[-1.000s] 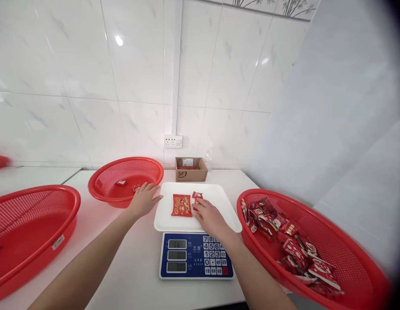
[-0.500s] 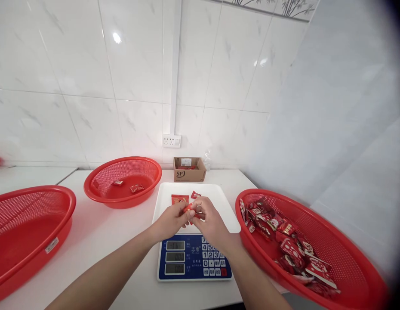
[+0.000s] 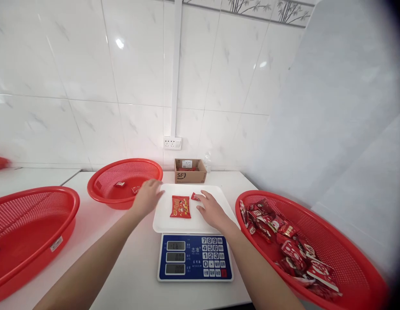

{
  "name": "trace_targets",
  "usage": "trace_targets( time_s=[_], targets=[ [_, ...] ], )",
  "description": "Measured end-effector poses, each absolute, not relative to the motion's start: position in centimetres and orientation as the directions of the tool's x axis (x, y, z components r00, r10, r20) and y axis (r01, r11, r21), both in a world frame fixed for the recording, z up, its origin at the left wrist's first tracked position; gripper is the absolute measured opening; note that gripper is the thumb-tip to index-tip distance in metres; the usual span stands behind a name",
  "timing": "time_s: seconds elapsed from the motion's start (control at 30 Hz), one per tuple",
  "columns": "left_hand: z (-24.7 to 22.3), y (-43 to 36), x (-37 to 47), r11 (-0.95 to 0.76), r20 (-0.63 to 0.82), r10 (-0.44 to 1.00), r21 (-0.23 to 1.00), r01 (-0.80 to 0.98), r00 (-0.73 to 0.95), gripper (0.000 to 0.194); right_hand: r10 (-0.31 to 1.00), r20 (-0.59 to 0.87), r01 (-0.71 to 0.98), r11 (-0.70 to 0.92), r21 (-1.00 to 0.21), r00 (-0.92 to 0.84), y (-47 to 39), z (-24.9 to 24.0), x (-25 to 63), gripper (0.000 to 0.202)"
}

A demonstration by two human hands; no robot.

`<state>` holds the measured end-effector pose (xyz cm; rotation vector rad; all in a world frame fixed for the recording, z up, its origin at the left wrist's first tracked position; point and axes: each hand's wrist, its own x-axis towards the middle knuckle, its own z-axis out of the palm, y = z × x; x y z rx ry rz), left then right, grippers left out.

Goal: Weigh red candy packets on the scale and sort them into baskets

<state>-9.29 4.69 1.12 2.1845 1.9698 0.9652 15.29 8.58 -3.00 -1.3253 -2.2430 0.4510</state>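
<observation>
My left hand (image 3: 149, 197) hangs between the back-left basket and the scale's tray. Its fingers are stretched out, a little blurred, with nothing visible in them. Above the right part of the white weighing tray (image 3: 164, 221) is my right hand (image 3: 211, 211), its thumb and fingers apart. Its fingertips come right up to a small red packet (image 3: 195, 196); whether they touch it I cannot tell. A larger square red packet (image 3: 180, 207) with printed figures lies flat on the tray between my hands.
The scale's blue keypad panel (image 3: 195, 257) faces me. At right stands a red basket (image 3: 358, 267) of wrapped snacks. Another red basket (image 3: 124, 201) at back left holds a few packets; a third basket (image 3: 69, 206) is at far left. Behind the tray sits a cardboard box (image 3: 191, 177).
My hands, together over the tray on a small red item, have parted. The left moved left and no longer shows the item; the right came to the small packet. The square packet is uncovered.
</observation>
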Motion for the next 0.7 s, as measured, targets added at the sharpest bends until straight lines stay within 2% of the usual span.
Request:
trace_targets(
  time_s=[0.13, 0.23, 0.37, 0.5, 0.63, 0.7],
  targets=[
    [-0.3, 3.9, -5.8, -0.463, 0.199, 0.886, 0.381, 0.801, 0.418, 0.041, 0.869, 0.229, 0.722, 0.493, -0.485, -0.439, 9.4, -3.4, 14.4, 0.036],
    [-0.8, 3.5, -4.1, -0.52, 0.076, 0.839, 0.407, 0.751, 0.54, 0.036, 0.872, 0.238, 0.716, 0.487, -0.5, -0.427, 9.3, -3.5, 14.4, 0.024],
    [-0.8, 4.0, -3.9, -0.487, 0.136, 0.864, 0.473, 0.734, 0.485, 0.023, 0.889, 0.262, 0.668, 0.456, -0.588, -0.375, 8.4, -3.5, 15.2, 0.02],
    [-0.9, 4.6, -4.0, -0.415, 0.204, 0.908, 0.567, 0.712, 0.367, 0.013, 0.913, 0.283, 0.526, 0.402, -0.749, -0.295, 7.3, -3.2, 15.9, 0.014],
    [-0.6, 4.4, -3.4, -0.283, 0.231, 0.959, 0.71, 0.645, 0.166, 0.026, 0.952, 0.256, 0.336, 0.3, -0.893, -0.168, 6.7, -2.8, 16.1, 0.025],
    [-0.3, 4.0, -2.8, -0.216, 0.213, 0.975, 0.85, 0.48, 0.062, 0.036, 0.962, 0.253, 0.247, 0.27, -0.931, -0.101, 6.4, -2.5, 16.1, 0.031]
  ],
)
